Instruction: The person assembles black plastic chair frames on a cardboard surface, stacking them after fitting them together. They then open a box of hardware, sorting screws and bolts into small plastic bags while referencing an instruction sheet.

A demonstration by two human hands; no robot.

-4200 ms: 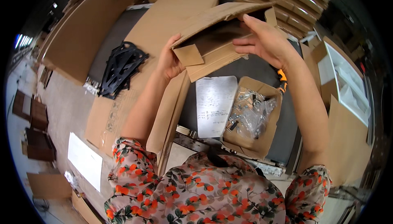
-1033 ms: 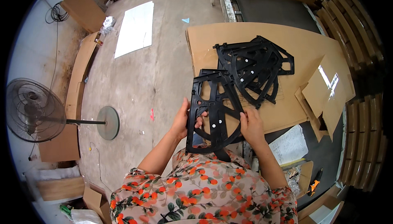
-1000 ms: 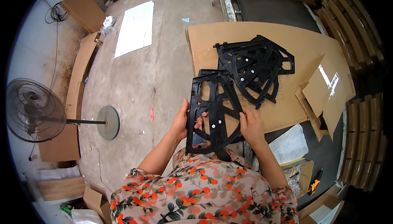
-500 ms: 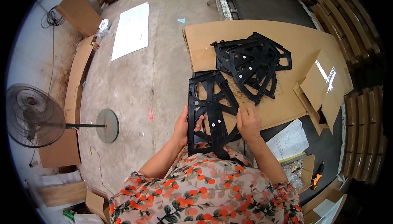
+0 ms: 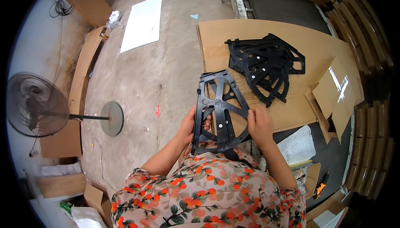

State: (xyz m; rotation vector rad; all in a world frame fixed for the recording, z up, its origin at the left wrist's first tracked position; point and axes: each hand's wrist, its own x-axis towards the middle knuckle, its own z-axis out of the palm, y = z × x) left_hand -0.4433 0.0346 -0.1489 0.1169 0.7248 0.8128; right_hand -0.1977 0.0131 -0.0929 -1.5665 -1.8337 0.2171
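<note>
the step in hand looks like handling or checking a single black plastic frame (image 5: 218, 103), which both hands hold up in front of the person's body, off the cardboard. the left hand (image 5: 189, 127) is partly closed around the long straight side, with its fingertips behind the frame and showing through an opening. the right hand (image 5: 261, 124) is curled nearly closed at the curved edge and seems to pinch it; its fingertips are mostly hidden. the next move, i judge, calls for a steady grip at both edges, since the piece looks thin and open and any loose part could swing.

the frame is matt black and roughly fan-shaped, narrower at the far end, with 1 long straight side, a curved near-right edge, crossing ribs and large gaps. small pale round spots dot its middle bar. beyond the right hand, a pile of similar black frames (image 5: 266, 67) lies overlapping on the flat cardboard (image 5: 213, 53), just beside the held frame and left of a small cardboard box (image 5: 327, 90).
</note>
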